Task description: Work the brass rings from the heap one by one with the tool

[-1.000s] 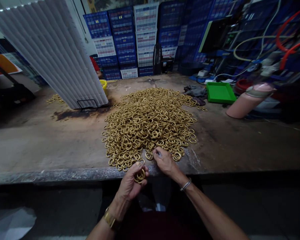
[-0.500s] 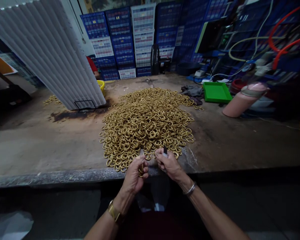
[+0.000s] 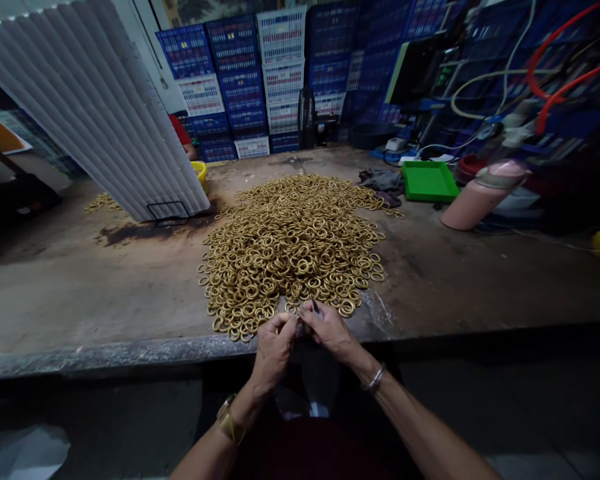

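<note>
A wide heap of gold-coloured rings (image 3: 290, 247) lies on the worktable (image 3: 130, 287). At the heap's near edge, my left hand (image 3: 276, 341) is closed, its thumb and forefinger pinched; rings showed in its fingers earlier, but what it grips now is hidden. My right hand (image 3: 330, 328) is closed around a small tool (image 3: 316, 308) with a dark tip that sticks up by the thumb. The fingertips of both hands meet or nearly meet just above the table's front edge. A gold watch is on my left wrist and a silver bracelet on my right.
A tall corrugated white panel (image 3: 95, 100) leans in a black wire stand at the left. Behind it are a yellow basket (image 3: 200, 172) and a person's red sleeve. A green tray (image 3: 429, 181), cloths and a pink cylinder (image 3: 480, 200) stand right. Crates (image 3: 240, 87) are stacked behind.
My left hand has turned, so its back faces up and the rings in its fingers no longer show. My right hand has shifted slightly left towards it, and its tool has tilted.
</note>
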`<state>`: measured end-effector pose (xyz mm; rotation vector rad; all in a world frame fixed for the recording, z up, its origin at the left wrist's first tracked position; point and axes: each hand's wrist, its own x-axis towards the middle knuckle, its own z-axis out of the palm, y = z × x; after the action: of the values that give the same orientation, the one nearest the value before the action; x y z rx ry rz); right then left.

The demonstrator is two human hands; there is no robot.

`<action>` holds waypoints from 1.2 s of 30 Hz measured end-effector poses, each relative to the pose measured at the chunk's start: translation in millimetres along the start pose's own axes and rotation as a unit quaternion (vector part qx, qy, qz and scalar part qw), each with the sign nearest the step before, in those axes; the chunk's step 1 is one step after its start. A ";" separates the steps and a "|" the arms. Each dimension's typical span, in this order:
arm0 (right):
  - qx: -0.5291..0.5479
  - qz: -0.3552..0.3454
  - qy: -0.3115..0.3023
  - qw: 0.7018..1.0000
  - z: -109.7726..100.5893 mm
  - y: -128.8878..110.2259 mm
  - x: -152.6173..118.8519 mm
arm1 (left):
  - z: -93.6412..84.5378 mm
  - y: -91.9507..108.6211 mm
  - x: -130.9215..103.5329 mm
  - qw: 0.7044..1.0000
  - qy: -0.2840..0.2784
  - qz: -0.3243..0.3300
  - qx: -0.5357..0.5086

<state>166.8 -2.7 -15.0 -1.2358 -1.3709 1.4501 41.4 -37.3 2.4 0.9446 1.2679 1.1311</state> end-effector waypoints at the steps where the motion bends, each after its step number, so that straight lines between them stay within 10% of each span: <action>1: -0.016 -0.002 0.005 1.000 0.4 -1.1 0.1 | 0.2 0.8 -0.8 1.000 -0.001 -0.002 0.005; 7: -0.050 -0.013 0.014 0.999 2.7 -4.0 -1.0 | -1.9 -2.7 -1.4 0.988 -0.059 -0.117 -0.086; 17: -0.079 -0.033 0.040 0.995 -0.5 6.0 2.6 | -4.5 -4.7 -5.0 0.988 -0.072 -0.070 -0.115; 24: -0.290 -0.163 -0.042 0.942 2.8 8.0 -7.9 | -9.5 -9.5 -2.9 0.996 -0.055 -0.027 -0.068; 36: -0.487 -0.096 -0.040 0.867 -4.7 1.6 -2.9 | -9.9 5.2 -23.7 0.989 -0.112 -0.033 -0.095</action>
<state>172.2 -4.5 -16.0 -1.5528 -2.3409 0.6224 32.1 -59.9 11.7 0.8553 0.9844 1.0413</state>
